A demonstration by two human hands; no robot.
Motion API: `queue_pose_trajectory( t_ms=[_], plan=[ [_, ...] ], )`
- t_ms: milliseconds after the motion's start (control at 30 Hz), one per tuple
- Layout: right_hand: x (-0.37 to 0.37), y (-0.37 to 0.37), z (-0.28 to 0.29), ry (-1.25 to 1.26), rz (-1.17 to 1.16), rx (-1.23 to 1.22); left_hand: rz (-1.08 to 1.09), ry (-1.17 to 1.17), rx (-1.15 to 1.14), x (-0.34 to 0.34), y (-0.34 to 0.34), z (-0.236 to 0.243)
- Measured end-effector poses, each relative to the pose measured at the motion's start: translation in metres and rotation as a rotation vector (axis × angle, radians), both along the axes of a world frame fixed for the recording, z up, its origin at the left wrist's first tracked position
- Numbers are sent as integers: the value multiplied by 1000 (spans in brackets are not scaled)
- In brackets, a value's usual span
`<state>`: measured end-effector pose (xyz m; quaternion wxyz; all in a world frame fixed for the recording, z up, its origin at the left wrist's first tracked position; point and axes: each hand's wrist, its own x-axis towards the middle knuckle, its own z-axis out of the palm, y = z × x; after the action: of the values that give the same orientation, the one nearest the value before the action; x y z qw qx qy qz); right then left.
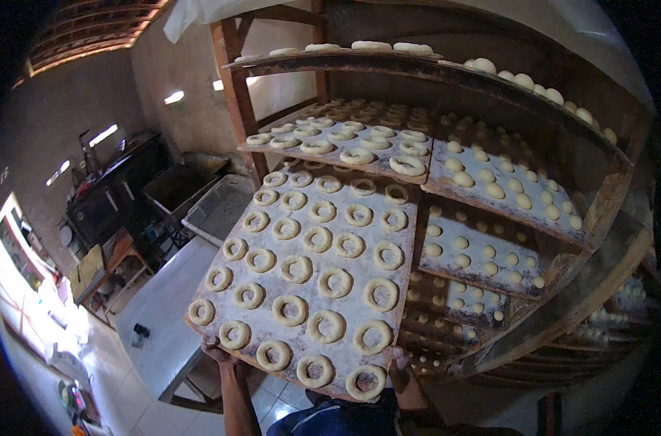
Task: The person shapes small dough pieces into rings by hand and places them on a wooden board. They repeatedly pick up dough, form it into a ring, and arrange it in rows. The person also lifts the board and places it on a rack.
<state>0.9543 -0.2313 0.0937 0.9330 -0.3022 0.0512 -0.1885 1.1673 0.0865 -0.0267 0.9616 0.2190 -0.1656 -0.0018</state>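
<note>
My left hand [218,350] grips the lower left edge of a floury board [268,287] that carries several rows of pale dough rings [296,269]. My right hand [396,357] holds the same board near its lower right edge, its fingertips at the side and the rest partly hidden. The board's far end reaches in under a shelf tray of rings [374,156] on a wooden rack [236,94]; I cannot tell whether it rests there. To the right, trays [505,203] with round dough balls fill the shelves.
At left stand a metal-topped table [145,320], a grey crate [218,203], a dark oven-like unit [109,189] and a small wooden stand [87,272]. A tiled floor [123,385] shows below. A top shelf [490,76] holds more dough. A bright doorway [14,254] is at far left.
</note>
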Motion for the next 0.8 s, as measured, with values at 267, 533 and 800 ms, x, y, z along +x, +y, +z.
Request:
queue_pose_trajectory(
  t_ms=[267,533,800],
  plan=[
    [39,20,44,-6,-226,94,-190,219,-15,51,-15,73],
    [-5,52,79,-256,-167,167,-230,332,68,94,-49,107],
    [9,59,75,133,-440,-111,-284,341,55,101,-94,123]
  ],
)
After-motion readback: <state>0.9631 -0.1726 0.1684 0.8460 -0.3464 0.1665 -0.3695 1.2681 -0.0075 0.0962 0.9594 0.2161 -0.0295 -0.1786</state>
